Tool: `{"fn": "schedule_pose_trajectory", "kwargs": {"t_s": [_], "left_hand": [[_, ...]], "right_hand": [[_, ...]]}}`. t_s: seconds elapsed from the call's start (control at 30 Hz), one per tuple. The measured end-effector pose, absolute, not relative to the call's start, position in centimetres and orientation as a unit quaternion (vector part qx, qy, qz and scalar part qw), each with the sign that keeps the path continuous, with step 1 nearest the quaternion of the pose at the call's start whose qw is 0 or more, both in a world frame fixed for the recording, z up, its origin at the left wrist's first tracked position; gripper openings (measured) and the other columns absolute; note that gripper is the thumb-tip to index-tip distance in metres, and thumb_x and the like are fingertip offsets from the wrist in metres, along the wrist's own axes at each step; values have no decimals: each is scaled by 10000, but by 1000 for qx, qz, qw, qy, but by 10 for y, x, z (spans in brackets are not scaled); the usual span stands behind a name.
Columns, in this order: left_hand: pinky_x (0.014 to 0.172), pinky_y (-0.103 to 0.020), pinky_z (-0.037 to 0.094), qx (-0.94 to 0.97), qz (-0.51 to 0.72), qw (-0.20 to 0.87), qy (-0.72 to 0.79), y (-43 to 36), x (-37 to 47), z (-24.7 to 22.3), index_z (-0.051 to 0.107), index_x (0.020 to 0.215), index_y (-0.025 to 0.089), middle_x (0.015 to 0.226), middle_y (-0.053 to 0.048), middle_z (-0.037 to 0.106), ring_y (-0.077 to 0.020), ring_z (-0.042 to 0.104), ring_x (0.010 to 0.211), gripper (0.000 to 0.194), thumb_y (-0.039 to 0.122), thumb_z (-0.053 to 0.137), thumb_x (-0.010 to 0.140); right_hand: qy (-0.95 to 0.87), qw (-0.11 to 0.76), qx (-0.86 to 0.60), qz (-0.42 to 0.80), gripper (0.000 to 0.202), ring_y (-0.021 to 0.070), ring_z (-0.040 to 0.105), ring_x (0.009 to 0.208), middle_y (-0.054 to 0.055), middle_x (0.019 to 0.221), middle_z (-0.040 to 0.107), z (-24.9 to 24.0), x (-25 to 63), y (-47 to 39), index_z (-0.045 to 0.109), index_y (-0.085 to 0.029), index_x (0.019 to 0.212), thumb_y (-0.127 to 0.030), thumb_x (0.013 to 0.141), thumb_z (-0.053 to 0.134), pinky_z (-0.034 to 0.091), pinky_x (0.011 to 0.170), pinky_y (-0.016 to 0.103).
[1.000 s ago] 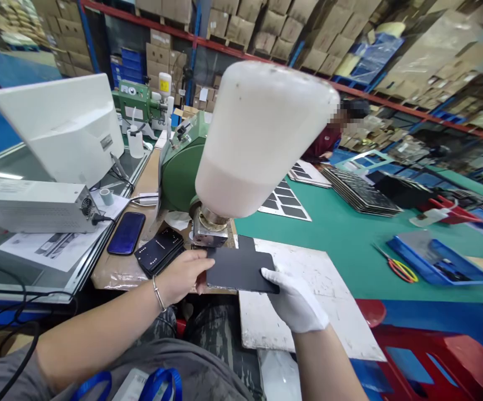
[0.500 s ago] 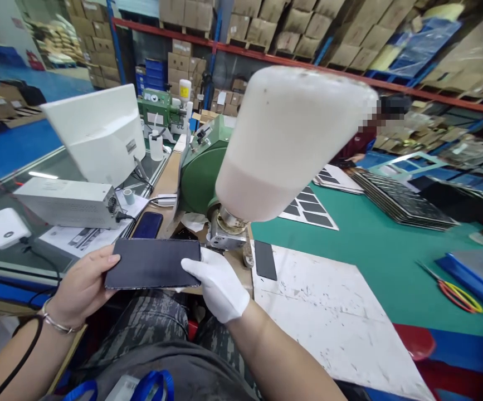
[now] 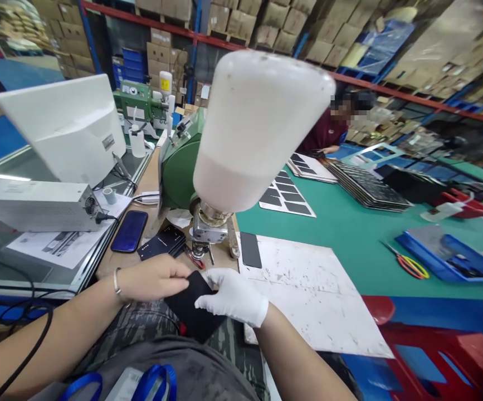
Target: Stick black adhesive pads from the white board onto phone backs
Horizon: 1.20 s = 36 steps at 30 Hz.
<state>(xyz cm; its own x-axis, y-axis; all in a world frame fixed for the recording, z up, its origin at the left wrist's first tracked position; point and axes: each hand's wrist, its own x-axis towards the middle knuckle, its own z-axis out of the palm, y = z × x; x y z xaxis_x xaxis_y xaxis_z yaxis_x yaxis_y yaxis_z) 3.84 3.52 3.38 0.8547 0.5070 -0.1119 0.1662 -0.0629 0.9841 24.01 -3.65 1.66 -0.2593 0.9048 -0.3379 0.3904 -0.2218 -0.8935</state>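
Note:
A flat black rectangular panel (image 3: 194, 309) is tilted over my lap, below the machine head. My bare left hand (image 3: 155, 278) is closed on its upper edge, with thumb and fingers pinching near the corner. My right hand (image 3: 230, 294), in a white glove, grips the panel's right side, its thumb across the face. Just beyond the hands stands a green machine (image 3: 181, 161) with a metal head (image 3: 210, 229). A large white bottle (image 3: 262, 122), partly filled with pale liquid, sits upside down on that head. A stack of dark pieces (image 3: 164, 243) lies left of it.
A blue phone (image 3: 129, 231) lies left of the stack. On the right, a stained white board (image 3: 299, 295) bears a dark strip (image 3: 250, 250). Scissors (image 3: 408, 264) and a blue tray (image 3: 454, 256) rest on the green table (image 3: 341, 223). Another person (image 3: 328, 131) is at the far side.
The black panel has swung from level to a steep tilt and moved lower, toward my lap. Both hands still hold it. The view has turned somewhat to the right.

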Motion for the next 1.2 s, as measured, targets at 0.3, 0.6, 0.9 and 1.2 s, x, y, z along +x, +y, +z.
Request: {"fn": "schedule_pose_trajectory", "kwargs": {"t_s": [0.3,0.6,0.9,1.2], "left_hand": [[399,-185,197,423,287,837,196,29,88,-4,646,956,165,373,63,426,-52,212,339,309,393,499,809],[395,-186,202,342,391,833,191,24,18,1,625,1080,103,374,51,415,-59,244,346,431,430,537,813],[438,-206,242,349,441,798,214,15,-14,-1,677,1026,155,376,42,398,-75,279,378,392,450,520,821],[456,-231,205,428,382,782,245,21,4,-22,648,1056,132,454,47,365,-77,235,441,366,400,487,867]], "right_hand": [[-304,494,-468,667,371,189,643,758,79,886,695,28,265,-48,648,-139,979,-253,642,754,503,762,341],[-335,452,-397,726,305,180,620,745,67,827,684,39,200,-13,673,-111,889,-201,606,743,485,763,332],[-498,345,-381,699,402,198,612,881,47,930,684,42,186,0,659,-141,1014,-285,646,733,462,835,353],[-511,311,-665,447,477,201,593,1014,51,1107,649,-5,368,-4,555,-180,1168,-139,706,664,473,890,328]]}}
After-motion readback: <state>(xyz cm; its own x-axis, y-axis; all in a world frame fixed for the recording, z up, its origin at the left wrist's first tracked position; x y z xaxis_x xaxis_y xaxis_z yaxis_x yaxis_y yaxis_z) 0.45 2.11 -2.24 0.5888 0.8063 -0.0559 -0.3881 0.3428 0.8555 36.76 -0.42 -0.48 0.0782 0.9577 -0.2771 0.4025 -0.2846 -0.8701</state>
